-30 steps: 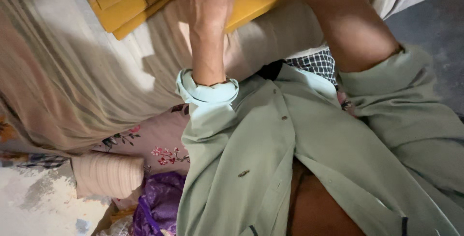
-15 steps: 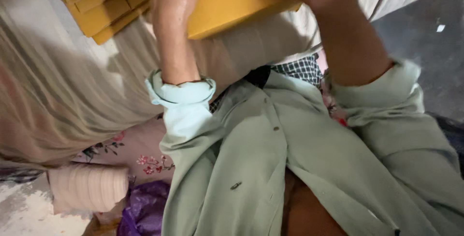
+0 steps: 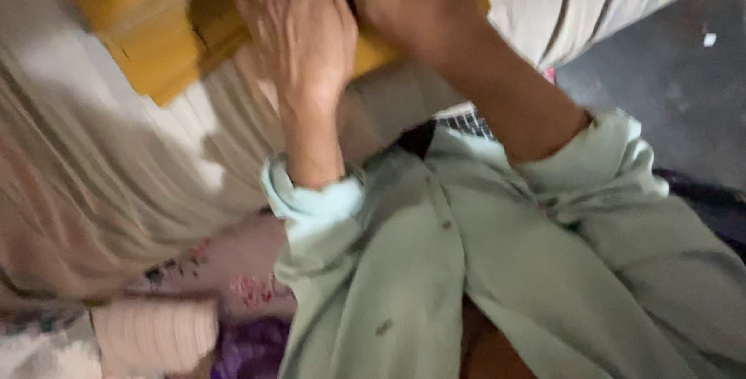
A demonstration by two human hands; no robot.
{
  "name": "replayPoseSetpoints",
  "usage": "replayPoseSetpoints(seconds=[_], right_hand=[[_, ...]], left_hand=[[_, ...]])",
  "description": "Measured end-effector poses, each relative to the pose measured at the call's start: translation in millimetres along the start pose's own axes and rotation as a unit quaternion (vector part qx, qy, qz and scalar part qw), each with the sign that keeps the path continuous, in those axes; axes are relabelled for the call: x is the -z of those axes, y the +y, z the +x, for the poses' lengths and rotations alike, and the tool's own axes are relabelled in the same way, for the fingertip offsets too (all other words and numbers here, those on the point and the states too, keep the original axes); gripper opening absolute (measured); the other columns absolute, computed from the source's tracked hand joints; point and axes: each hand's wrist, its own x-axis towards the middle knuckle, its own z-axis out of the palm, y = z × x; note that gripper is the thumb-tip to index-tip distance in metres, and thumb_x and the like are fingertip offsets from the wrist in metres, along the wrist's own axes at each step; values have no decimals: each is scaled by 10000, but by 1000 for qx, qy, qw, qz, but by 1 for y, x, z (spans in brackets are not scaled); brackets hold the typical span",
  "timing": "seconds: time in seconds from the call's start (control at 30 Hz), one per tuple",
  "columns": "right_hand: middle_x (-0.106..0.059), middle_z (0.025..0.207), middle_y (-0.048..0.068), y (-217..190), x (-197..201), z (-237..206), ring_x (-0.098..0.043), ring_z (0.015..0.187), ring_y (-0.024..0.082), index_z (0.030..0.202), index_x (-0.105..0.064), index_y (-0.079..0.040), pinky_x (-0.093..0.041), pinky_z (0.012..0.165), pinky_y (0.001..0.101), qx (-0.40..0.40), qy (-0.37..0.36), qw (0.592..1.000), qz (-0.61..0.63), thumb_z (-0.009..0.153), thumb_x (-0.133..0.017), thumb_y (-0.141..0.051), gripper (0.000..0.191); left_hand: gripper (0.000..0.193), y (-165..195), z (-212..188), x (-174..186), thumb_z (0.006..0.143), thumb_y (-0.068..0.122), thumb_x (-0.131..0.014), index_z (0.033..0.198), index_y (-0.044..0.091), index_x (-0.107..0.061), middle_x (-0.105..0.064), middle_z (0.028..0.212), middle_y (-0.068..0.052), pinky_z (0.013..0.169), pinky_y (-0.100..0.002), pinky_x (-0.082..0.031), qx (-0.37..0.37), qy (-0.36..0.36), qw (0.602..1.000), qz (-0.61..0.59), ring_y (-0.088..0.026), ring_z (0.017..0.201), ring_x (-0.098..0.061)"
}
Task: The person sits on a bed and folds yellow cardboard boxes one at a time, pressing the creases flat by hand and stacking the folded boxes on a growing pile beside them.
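My left hand (image 3: 299,33) lies flat with fingers together on a stack of yellow folded cloth (image 3: 148,29) at the top of the view. My right hand (image 3: 404,2) presses on the same yellow cloth just to the right, its fingers partly out of frame. Both forearms come out of pale green sleeves (image 3: 311,200) rolled to the wrist. The picture is blurred, so I cannot see whether the fingers grip the cloth or only rest on it.
Beige draped fabric (image 3: 109,185) spreads under the yellow stack on the left. A cream roll of cloth (image 3: 151,336), floral fabric (image 3: 233,270) and a purple piece (image 3: 249,356) lie at the bottom left. Dark grey floor (image 3: 668,60) shows at the right.
The view has tilted up, bringing both hands fully into frame on the yellow cloth. My left forearm has shifted toward the centre.
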Motion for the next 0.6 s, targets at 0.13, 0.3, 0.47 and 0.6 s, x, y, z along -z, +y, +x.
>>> replayPoseSetpoints(seconds=[0.13,0.3,0.47,0.6], right_hand=[[-601,1303,312,-7,23,3,-498,1247,520,1339,-663,10,-339,1030,681,-35,22,998,-42,1093,-613,-360,447],[-465,1509,299,-6,43,21,-299,1459,505,1422,-592,-79,-172,1180,695,-63,58,990,-115,1000,-535,-376,519],[-465,1472,299,-6,48,36,-302,1446,495,1401,-568,-68,-177,1156,676,-73,25,992,-103,967,-521,-434,571],[-507,1426,290,-6,49,38,-359,1406,472,1377,-574,-68,-242,1135,653,-51,38,990,-124,965,-540,-438,555]], left_hand=[[357,13,3,16,1154,304,-475,1429,89,-551,-528,1374,-211,1003,-566,-476,0,-4,999,-44,-436,1283,-481],[418,26,21,31,1055,352,-465,1362,93,-580,-567,1270,-208,901,-568,-483,36,-36,999,-7,-429,1207,-510],[441,32,37,35,1024,357,-461,1347,77,-569,-579,1196,-188,875,-549,-504,75,-85,993,-18,-393,1165,-539],[412,28,37,33,1026,333,-477,1317,64,-590,-602,1158,-190,867,-543,-504,71,-68,994,-38,-405,1154,-548]])
